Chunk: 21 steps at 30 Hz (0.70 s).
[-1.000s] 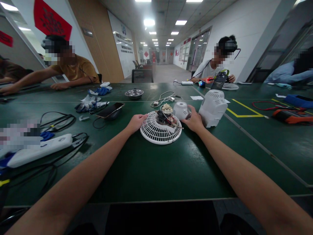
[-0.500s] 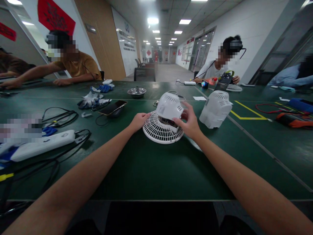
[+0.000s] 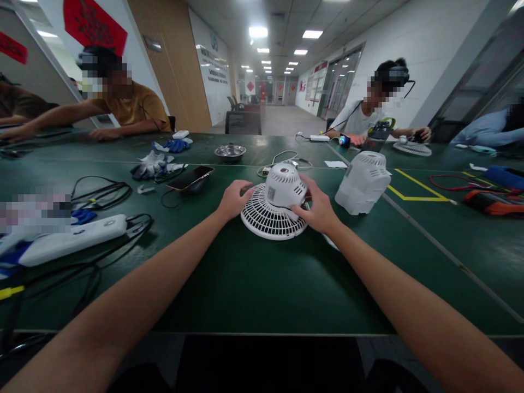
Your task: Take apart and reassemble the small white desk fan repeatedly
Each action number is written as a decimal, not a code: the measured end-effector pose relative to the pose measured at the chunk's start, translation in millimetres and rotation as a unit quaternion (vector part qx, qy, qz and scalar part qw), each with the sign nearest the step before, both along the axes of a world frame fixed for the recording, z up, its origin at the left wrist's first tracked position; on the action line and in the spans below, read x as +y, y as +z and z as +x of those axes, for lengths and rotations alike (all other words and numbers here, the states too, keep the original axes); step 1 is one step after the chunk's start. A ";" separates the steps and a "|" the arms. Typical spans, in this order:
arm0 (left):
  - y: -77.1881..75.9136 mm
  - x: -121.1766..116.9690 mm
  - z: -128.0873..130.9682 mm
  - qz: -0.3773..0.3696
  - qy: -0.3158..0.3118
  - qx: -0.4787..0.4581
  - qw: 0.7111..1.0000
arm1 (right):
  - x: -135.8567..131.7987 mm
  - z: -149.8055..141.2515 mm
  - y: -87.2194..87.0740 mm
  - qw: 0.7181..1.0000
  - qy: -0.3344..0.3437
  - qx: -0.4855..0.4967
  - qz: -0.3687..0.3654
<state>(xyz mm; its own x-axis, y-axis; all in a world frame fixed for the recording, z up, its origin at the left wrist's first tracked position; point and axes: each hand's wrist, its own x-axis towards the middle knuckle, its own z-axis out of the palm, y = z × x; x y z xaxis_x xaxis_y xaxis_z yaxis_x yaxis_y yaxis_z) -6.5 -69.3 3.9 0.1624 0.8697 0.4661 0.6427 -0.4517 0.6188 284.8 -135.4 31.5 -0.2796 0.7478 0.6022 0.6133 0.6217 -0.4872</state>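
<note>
A round white fan grille lies on the green table in front of me. On its middle sits a white motor housing with vent slots and a small printed label. My right hand is closed around the right side of that housing, its thumb low on the front. At the left rim of the grille is my left hand, thumb and fingers curled at the edge; part of their contact is hidden. A white plastic fan base stands upright to the right of my right hand.
Behind the grille are a coiled cable and a metal bowl. On the left lie a phone, gloves and a power strip with black cables. An orange meter lies right. Two people sit across the table.
The housing has tilted down level onto the grille, covering the dark inner parts that showed beneath it. My left fingers have lifted slightly at the rim.
</note>
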 end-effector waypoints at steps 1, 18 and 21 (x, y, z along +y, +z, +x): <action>2.5 -3.1 1.8 0.044 -0.011 0.019 0.999 | -0.3 0.5 0.7 1.000 0.003 -0.003 -0.002; 29.5 -35.9 21.7 0.122 -0.231 0.027 0.965 | -6.5 10.3 8.4 0.992 0.112 -0.044 0.034; 28.3 -36.5 23.5 0.100 -0.223 0.039 0.969 | -8.3 8.2 10.4 0.995 0.079 -0.052 0.036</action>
<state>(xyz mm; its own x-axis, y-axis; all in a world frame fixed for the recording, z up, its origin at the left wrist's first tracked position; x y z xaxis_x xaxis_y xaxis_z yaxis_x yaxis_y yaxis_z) 17.0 -105.8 32.2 0.5430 0.5984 0.5891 0.3967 -0.8012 0.4480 293.0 -143.7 41.9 -0.4541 0.6457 0.6139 0.5503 0.7451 -0.3767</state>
